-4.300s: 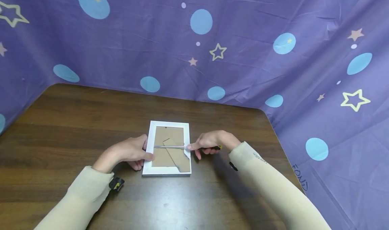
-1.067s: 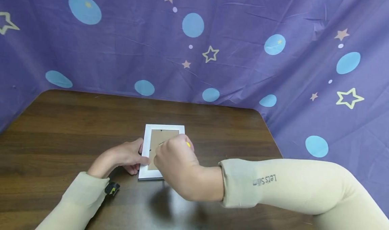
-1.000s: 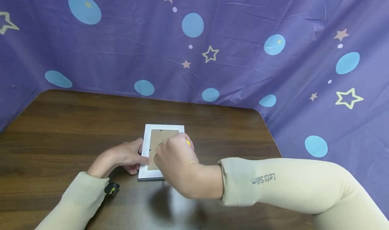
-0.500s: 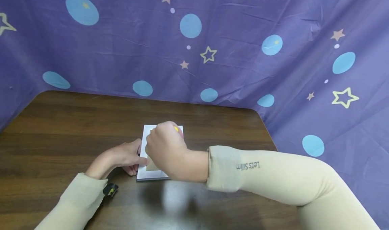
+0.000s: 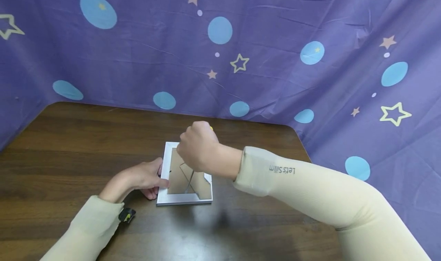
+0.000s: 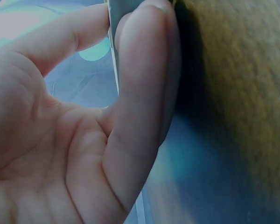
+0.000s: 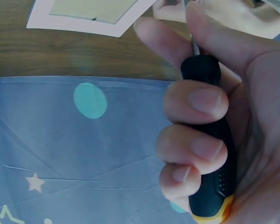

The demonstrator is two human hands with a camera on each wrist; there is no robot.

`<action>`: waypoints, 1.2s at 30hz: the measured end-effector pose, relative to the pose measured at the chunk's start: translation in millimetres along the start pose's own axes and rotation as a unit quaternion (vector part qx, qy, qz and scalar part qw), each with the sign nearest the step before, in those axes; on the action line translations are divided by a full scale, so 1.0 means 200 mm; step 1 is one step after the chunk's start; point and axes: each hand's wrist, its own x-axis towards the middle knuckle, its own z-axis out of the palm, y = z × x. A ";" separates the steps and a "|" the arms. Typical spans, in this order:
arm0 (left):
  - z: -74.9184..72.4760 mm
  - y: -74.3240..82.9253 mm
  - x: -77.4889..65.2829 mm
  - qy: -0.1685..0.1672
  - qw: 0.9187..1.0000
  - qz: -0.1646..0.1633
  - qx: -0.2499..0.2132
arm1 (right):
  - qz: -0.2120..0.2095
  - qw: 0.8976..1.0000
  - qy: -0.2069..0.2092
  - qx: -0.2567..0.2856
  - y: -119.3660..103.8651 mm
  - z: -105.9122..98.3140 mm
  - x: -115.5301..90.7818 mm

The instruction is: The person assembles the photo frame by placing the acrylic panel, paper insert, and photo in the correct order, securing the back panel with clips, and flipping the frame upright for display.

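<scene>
A picture frame (image 5: 182, 199) lies back up on the table, with a white border and a brown backing board (image 5: 176, 180). A stand flap is outlined on that board. My left hand (image 5: 141, 176) grips the frame's left edge, thumb on top of the border and fingers at the side. In the left wrist view, the curled fingers (image 6: 140, 93) meet the frame's edge. Above the frame, my right hand (image 5: 198, 146) is wrapped round a screwdriver (image 7: 219, 172) with a black and yellow handle. Its thin metal shaft slants down toward the flap; whether the tip touches is unclear.
The brown wooden table (image 5: 96, 138) extends on all sides of the frame. A purple curtain (image 5: 144, 43) with stars and blue dots hangs along its back and right edges. A small black device (image 5: 127, 215) is worn at the left sleeve cuff.
My right hand has turned the screwdriver from lying across the frame to pointing down. Over the last second it has moved away from me, uncovering the lower backing. The left hand keeps its grip.
</scene>
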 end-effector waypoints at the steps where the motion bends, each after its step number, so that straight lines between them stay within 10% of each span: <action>1: 0.00 0.00 0.00 0.000 1.000 0.000 0.002 | -0.003 1.000 -0.005 0.004 0.01 0.00 0.01; 11: 0.00 0.00 0.01 -0.008 1.000 -0.005 0.009 | -0.028 0.996 -0.079 0.042 0.10 0.05 0.11; 24: 0.00 0.01 -0.01 0.001 1.000 -0.014 0.012 | -0.045 0.987 -0.098 0.120 0.20 0.16 0.20; 36: 0.01 0.01 -0.02 0.001 1.000 -0.021 0.012 | -0.030 0.995 -0.058 0.076 0.18 0.22 0.23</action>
